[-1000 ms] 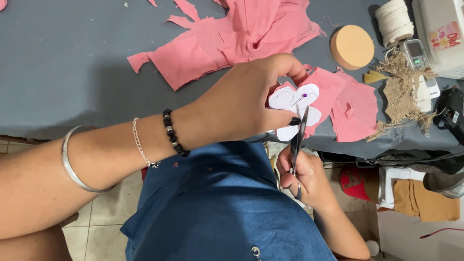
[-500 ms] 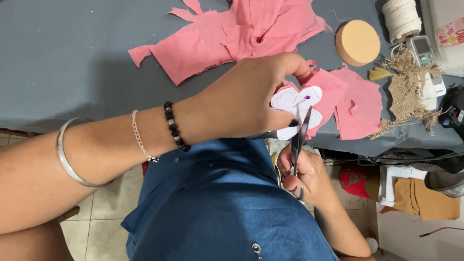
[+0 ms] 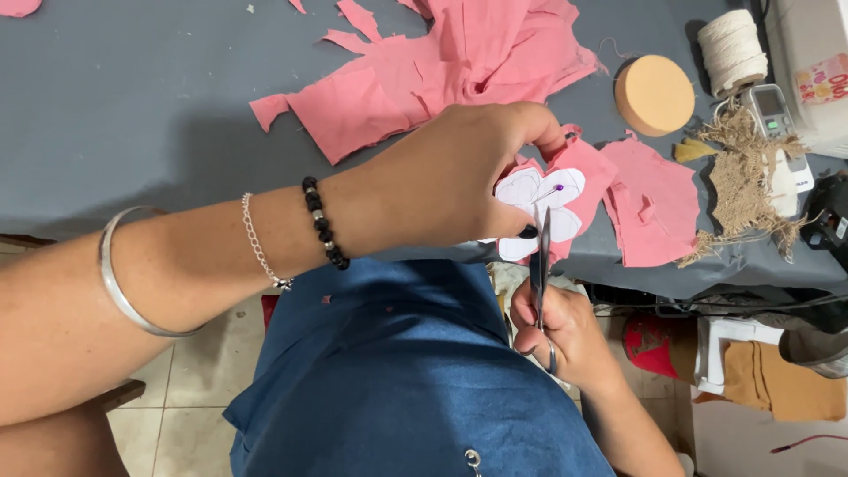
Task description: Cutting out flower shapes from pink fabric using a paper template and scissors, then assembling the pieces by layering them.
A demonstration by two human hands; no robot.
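My left hand (image 3: 442,181) grips a piece of pink fabric (image 3: 587,172) with a white flower-shaped paper pattern (image 3: 539,208) pinned to it, held over the near edge of the grey table (image 3: 132,115). My right hand (image 3: 565,331) is below, its fingers in the handles of scissors (image 3: 541,265). The blades point up and meet the lower edge of the paper pattern. My left wrist carries a beaded bracelet, a thin chain and a silver bangle.
A heap of pink fabric scraps (image 3: 459,62) lies at the back of the table, and another pink piece (image 3: 658,208) at the right. A round tan disc (image 3: 655,94), a spool of twine (image 3: 731,51), frayed burlap (image 3: 751,177) and a white machine (image 3: 813,71) sit at the right.
The view has shifted slightly. Both hands stay in nearly the same place, with the scissors still at the pattern's lower edge.
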